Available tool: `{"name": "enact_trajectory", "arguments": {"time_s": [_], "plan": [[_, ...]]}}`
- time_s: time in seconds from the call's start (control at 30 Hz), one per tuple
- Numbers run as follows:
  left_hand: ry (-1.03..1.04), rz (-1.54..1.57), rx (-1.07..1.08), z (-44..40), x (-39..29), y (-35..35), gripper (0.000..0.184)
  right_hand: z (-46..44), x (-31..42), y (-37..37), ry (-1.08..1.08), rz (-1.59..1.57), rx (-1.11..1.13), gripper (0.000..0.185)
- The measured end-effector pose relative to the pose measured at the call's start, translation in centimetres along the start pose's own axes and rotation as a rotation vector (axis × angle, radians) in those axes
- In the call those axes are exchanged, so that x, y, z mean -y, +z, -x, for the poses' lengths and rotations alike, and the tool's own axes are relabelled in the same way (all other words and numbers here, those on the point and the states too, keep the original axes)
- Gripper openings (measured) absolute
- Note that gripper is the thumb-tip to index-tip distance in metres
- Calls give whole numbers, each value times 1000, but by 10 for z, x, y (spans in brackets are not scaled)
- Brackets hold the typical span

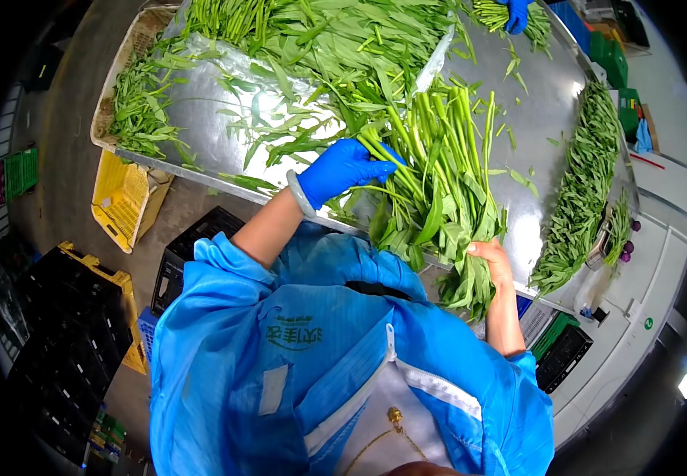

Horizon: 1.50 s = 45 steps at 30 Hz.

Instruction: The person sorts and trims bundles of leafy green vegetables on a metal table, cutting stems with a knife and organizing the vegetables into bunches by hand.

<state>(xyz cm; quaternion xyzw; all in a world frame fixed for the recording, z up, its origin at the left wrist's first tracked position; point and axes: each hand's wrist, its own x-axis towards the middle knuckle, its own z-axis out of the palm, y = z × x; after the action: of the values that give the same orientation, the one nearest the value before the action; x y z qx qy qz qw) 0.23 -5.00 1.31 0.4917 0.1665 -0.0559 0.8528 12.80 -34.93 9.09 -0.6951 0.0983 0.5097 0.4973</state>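
In front of my chest, over the near edge of the metal table, is a large bunch of water spinach (447,174), its cut stems pointing away and its leaves hanging toward me. My left hand (345,171), in a blue glove with a pale bangle at the wrist, is closed on several stems at the left side of this bunch. My bare right hand (490,258) wraps around the leafy lower end from the right; leaves cover part of its fingers. Beyond them lies a big pile of loose water spinach (335,47).
The metal table (518,214) has raised edges, with greens heaped along its right side (585,190) and left corner (141,107). Another person's blue-gloved hand (517,14) is at the far right. A yellow crate (121,202) and black crates (70,317) stand on the left floor.
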Motion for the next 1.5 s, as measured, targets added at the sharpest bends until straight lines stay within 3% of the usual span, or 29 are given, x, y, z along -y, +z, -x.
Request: {"name": "enact_trajectory", "arguments": {"time_s": [0.13, 0.23, 0.3, 0.47, 0.57, 0.63, 0.7, 0.73, 0.83, 0.9, 1.0, 1.1, 1.13, 1.17, 1.33, 1.47, 1.5], "plan": [[-105, -152, -12, 4, -8, -3, 22, 8, 8, 6, 18, 46, -45, 87], [-98, -89, 57, 16, -12, -15, 18, 7, 7, 3, 21, 22, -43, 83], [-93, 13, -19, 19, -9, -29, 14, 5, 6, 0, 6, 1, -40, 81], [111, -210, -365, 17, -20, -15, 14, 2, 7, 6, -63, -18, 0, 75], [217, -365, -415, 8, -28, 16, 19, 5, 15, 25, -119, -16, 30, 68], [200, -676, -376, 2, -31, 33, 33, 4, 15, 30, -144, 12, 50, 64], [209, -866, -250, -7, -18, 32, 35, 6, 19, 39, -166, 11, 57, 62], [143, -679, -222, -13, -9, 30, 25, 7, 21, 40, -181, 11, 57, 60], [217, -143, -295, -10, -8, -4, 16, 5, 13, 24, -158, 92, 66, 55], [246, -175, -596, -8, -17, -36, 13, 6, 10, 19, -178, 134, 56, 51], [288, -371, -735, -2, -40, -58, 13, 8, 7, 16, -170, 201, 66, 48], [539, -537, -519, -8, -42, -48, 10, 8, 8, 17, -166, 216, 80, 47], [503, -562, -249, -4, -54, -39, 14, 7, 10, 18, -174, 214, 89, 47], [610, -813, -160, -9, -48, -36, 17, 7, 12, 20, -181, 211, 98, 48], [564, -1057, 234, -21, -41, -17, 18, 7, 20, 19, -168, 239, 107, 53], [616, -888, 112, -20, -25, -11, 9, 7, 20, 18, -205, 240, 104, 52], [529, -716, 95, -18, -23, -9, 10, 5, 17, 17, -208, 223, 105, 52]]}}
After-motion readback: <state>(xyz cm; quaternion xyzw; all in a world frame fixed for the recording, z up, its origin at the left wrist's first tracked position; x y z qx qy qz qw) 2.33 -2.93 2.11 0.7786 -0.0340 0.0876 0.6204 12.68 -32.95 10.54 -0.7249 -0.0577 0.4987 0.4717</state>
